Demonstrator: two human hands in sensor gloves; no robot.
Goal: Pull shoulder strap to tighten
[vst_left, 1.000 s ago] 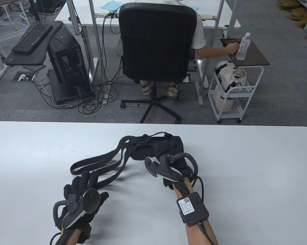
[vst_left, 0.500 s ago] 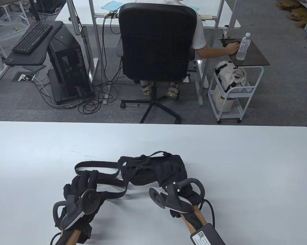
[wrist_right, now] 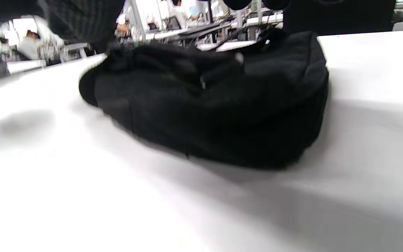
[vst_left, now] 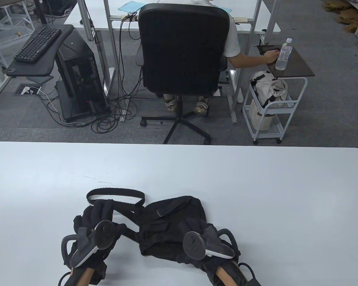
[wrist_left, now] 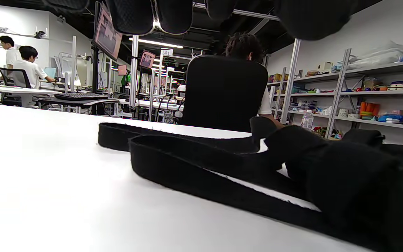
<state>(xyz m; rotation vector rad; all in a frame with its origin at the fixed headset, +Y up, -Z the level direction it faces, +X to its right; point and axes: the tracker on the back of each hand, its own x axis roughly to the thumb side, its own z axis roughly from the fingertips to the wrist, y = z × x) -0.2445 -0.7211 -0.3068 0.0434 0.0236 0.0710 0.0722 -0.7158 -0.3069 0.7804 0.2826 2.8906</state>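
Note:
A small black bag [vst_left: 170,220] lies on the white table [vst_left: 256,190] near its front edge. Its black shoulder strap [vst_left: 116,192] loops out to the left. My left hand [vst_left: 100,213] rests on the strap with its fingers stretched flat over it. In the left wrist view the strap [wrist_left: 187,164] lies in two bands under my fingertips [wrist_left: 173,14], with the bag [wrist_left: 362,182] at the right. My right hand [vst_left: 196,231] holds the bag's near right corner; the tracker hides its fingers. The right wrist view shows the bag [wrist_right: 222,101] blurred.
Beyond the table's far edge a person sits in a black office chair [vst_left: 183,47]. A white cart [vst_left: 274,104] stands at the right and a computer tower [vst_left: 77,74] at the left, all on the floor.
My right hand has pulled the bag toward me and to the left. The strap has slackened and bunched up near my left hand, which has stayed in place.

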